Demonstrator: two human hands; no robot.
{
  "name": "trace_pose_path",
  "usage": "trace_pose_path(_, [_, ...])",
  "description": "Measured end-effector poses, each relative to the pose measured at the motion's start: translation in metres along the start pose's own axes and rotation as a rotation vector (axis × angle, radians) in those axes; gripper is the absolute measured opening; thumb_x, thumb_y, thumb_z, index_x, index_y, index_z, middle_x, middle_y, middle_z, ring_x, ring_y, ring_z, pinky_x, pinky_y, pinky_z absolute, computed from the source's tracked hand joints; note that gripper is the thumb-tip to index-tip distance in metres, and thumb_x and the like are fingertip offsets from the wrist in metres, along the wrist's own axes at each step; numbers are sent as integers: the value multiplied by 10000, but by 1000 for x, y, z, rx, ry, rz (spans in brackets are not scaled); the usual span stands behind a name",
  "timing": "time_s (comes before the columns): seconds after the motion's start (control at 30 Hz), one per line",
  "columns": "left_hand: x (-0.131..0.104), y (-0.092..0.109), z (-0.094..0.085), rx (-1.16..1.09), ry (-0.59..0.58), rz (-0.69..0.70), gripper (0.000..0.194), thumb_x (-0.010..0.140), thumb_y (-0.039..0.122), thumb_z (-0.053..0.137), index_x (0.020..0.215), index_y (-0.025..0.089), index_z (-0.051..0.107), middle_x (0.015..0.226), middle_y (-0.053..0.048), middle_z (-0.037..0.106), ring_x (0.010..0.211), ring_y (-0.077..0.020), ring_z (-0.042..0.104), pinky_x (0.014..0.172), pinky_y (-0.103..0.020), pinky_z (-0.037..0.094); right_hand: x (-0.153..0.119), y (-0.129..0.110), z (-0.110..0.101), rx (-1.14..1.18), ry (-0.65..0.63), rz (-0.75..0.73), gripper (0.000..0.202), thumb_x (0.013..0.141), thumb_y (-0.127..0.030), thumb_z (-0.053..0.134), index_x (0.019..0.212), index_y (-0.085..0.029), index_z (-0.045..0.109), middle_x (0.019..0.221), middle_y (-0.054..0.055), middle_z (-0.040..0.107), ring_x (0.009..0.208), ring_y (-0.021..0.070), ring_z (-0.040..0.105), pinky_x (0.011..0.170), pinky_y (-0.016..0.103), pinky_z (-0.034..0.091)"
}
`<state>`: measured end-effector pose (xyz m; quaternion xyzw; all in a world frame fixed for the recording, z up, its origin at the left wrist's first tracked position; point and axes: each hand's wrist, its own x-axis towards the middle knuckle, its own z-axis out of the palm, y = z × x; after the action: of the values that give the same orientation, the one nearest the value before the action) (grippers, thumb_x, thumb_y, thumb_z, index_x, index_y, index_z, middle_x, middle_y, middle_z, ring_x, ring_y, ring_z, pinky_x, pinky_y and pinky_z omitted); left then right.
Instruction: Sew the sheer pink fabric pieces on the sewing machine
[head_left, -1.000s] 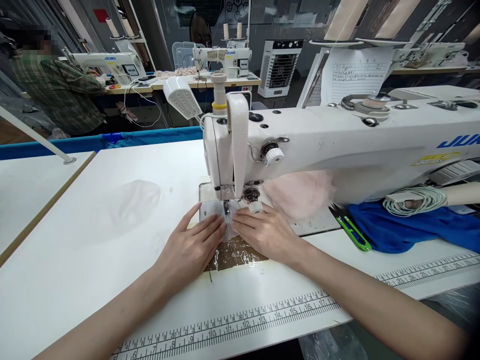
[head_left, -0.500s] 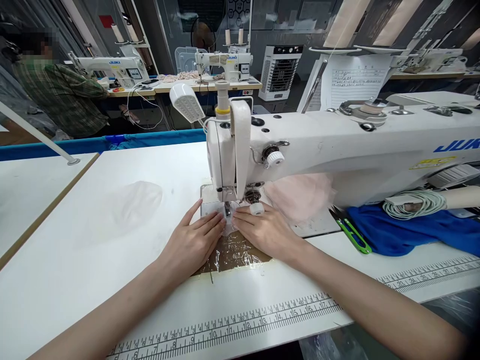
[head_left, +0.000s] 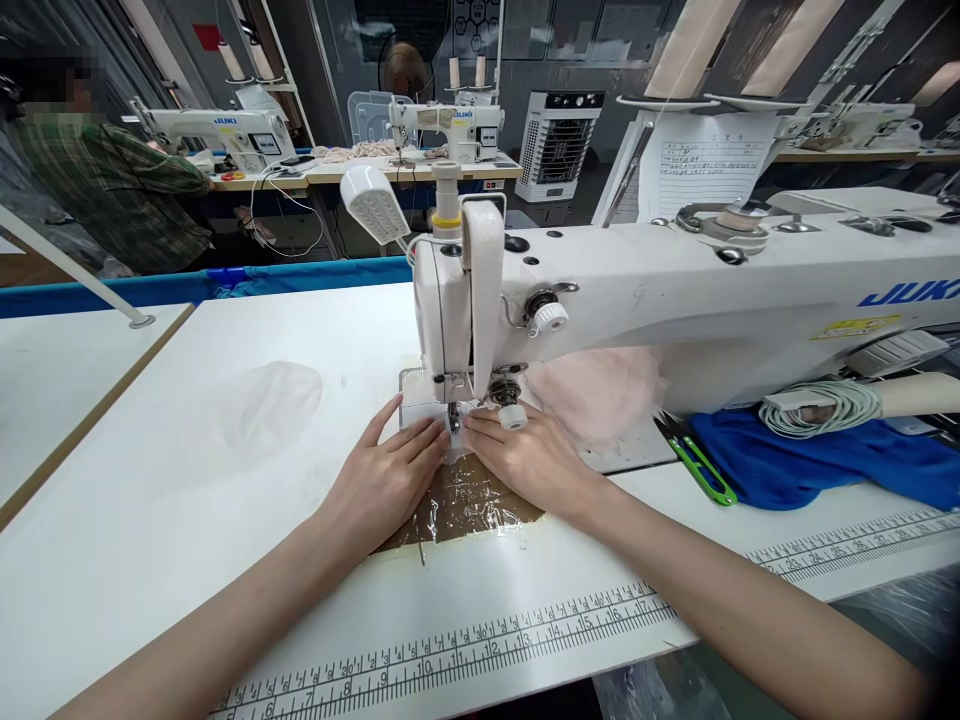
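A sheer piece (head_left: 281, 400) lies toward the table's (head_left: 165, 470) far edge. The left hand (head_left: 386, 480), open flat, fingers extended, presses white cloth (head_left: 457, 452) by the presser foot (head_left: 453, 418), in from the near edge. The right hand (head_left: 532, 458), equally flat, presses opposite; then come pink cloth (head_left: 596, 392), snips (head_left: 705, 470), blue cloth (head_left: 780, 465).

The sewing machine (head_left: 637, 275) looks smooth, the plastic film (head_left: 469, 505) wrinkled and glossy.
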<state>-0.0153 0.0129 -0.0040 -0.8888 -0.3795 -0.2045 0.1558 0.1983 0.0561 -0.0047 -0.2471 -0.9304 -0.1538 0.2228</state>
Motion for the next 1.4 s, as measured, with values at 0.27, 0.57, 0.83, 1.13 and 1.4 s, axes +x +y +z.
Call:
trace_pose_path(0.27, [-3,-2,0,-26,-48,-75,361,962,314,453,1263,142,554,1260,-93,627,1196,-228,567,1114,-493,332,-1,1,-1,-1,11,-4,213,902,-65,489,970,-115,684,972,60,732,826,174,659,943,369,473])
trace_pose_path(0.57, [0,5,-25,38,52,-75,301,934,318,489,704,180,625,632,0,648,568,-146,597,711,-376,460,-2,-12,-12,125,88,31,345,835,14,388,965,-132,672,1018,70,716,882,170,645,886,349,476])
trace_pose_path(0.83, [0,-5,-20,-116,-12,-49,288,914,108,412,1124,154,604,968,-45,709,837,-165,654,920,-394,447,1,-32,-17,141,-30,49,292,895,-14,383,920,-102,661,939,111,690,964,221,619,802,335,530])
trace_pose_path(1.13, [3,-7,-14,-247,-135,-85,367,920,87,350,1180,174,595,1087,-73,662,964,-204,603,878,-403,488,-4,-25,-17,284,-202,204,298,821,22,400,988,-115,606,1069,126,648,915,214,599,688,327,534])
trace_pose_path(1.4, [0,11,-6,-172,-101,-59,350,934,192,440,1255,160,575,1235,-118,607,1210,-278,517,998,-485,468,0,-11,-16,175,-133,243,308,892,-133,399,1097,-106,627,714,74,691,877,247,607,788,387,456])
